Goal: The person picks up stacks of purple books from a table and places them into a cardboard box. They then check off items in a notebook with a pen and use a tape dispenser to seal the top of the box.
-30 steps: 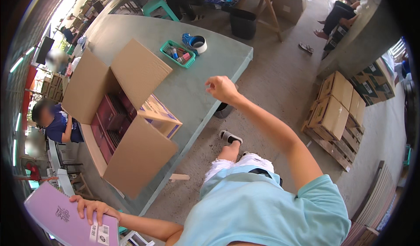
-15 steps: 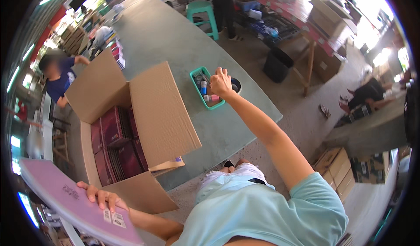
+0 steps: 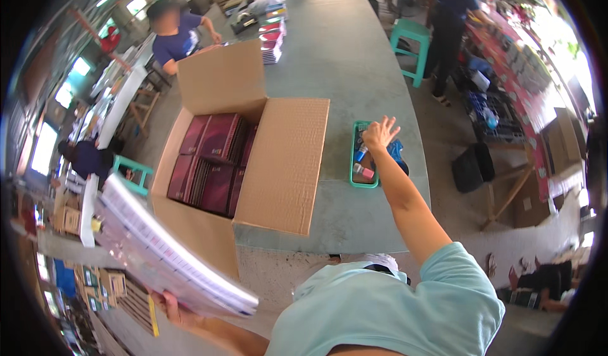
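Note:
My left hand (image 3: 170, 305) grips a flat pink book stack (image 3: 164, 251) by its lower edge, low on the left, beside the open cardboard box (image 3: 278, 166). The box stands on a grey table (image 3: 354, 65) and holds rows of dark red books (image 3: 212, 160). My right hand (image 3: 380, 133) is stretched out with its fingers spread, empty, just over a small green tray (image 3: 356, 166) of small items to the right of the box.
A person in blue (image 3: 174, 33) works at the table's far left. Another stands by a teal stool (image 3: 415, 39) at the far right. A black bin (image 3: 472, 166) and cluttered shelves (image 3: 519, 71) lie on the right; a teal stool (image 3: 130, 169) stands left.
My right hand has reached forward to the green tray. The pink book stack in my left hand has risen and tilted edge-on. The view has swung toward the box.

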Tool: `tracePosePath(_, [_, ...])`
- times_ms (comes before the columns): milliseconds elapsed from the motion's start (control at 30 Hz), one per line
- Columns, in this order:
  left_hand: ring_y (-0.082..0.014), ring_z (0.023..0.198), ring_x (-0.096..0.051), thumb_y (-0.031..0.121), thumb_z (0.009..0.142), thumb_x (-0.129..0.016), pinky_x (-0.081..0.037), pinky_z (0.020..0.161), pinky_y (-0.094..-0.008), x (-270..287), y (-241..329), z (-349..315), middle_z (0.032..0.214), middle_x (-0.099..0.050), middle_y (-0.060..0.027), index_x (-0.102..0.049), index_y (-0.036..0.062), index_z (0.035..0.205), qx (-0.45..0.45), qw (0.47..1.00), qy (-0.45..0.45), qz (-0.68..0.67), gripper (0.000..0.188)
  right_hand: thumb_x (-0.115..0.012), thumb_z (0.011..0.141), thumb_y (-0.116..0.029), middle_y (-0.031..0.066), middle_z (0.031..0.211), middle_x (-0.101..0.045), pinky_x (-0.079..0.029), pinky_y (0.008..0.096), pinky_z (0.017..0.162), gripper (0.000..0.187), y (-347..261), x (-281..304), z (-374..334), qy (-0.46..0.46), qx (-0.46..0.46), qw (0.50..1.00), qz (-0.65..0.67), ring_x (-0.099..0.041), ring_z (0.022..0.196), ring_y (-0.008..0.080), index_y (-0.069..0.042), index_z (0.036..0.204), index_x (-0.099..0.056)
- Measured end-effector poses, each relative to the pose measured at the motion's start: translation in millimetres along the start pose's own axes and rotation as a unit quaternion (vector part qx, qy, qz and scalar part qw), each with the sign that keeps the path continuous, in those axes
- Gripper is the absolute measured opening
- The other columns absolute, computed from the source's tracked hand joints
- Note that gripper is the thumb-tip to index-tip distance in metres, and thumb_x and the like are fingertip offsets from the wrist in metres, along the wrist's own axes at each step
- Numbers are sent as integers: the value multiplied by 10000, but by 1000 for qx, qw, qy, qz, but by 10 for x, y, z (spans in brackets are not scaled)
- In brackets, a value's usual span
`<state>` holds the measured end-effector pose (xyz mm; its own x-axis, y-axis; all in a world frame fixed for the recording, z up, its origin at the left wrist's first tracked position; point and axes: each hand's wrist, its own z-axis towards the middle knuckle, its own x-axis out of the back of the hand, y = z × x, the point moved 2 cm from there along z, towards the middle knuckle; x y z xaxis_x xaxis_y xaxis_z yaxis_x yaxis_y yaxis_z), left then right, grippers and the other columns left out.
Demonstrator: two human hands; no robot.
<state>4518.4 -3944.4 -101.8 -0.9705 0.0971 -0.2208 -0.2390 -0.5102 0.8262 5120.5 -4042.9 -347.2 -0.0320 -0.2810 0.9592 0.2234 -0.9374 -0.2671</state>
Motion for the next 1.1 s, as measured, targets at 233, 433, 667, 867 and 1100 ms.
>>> tracePosePath(233, [-274,1258,-442,336,866,-679,-322,1065,-418,-351,344,-373,1370,-479,-130,-435,-19,1383,18,994,-101,34,673,-548,978,-208,50,843,-596,-518,344,746,197,-145,805,-245,43,52,745,664,-605,791,151,-53,1089,-497])
tracePosePath(433, [-253,1237,-472,295,873,-669,-367,1039,-376,-589,668,-355,1371,-486,-135,-361,-6,1459,11,997,14,72,726,-623,938,-419,17,888,-590,-277,217,425,421,-196,2339,-1281,-330,232,568,717,-398,517,27,-9,1036,-630])
tracePosePath(667, [-166,1035,-544,183,922,-630,-456,890,-301,-2112,449,-941,1219,-532,-107,-312,3,1435,151,950,-273,27,630,-825,699,-440,151,1336,-530,-379,375,1049,1151,34,2533,-2028,-387,242,449,768,-501,1245,244,26,1511,-155])
tracePosePath(867, [-299,1283,-454,252,883,-712,-399,1017,-433,-2253,-272,-1419,1398,-445,-192,-327,-51,1403,91,677,-726,75,714,-651,720,-86,146,1073,-671,-496,303,885,529,1239,2310,-1773,-319,115,559,757,-654,948,195,73,1218,-564])
tracePosePath(1100, [-381,1370,-353,247,856,-708,-277,1134,-460,-2243,-6,-86,1474,-383,-210,-322,20,1468,-142,944,-257,149,758,-583,825,6,69,1025,-687,-489,244,746,449,1602,1480,-1870,-303,78,740,596,-634,854,105,69,1269,-557])
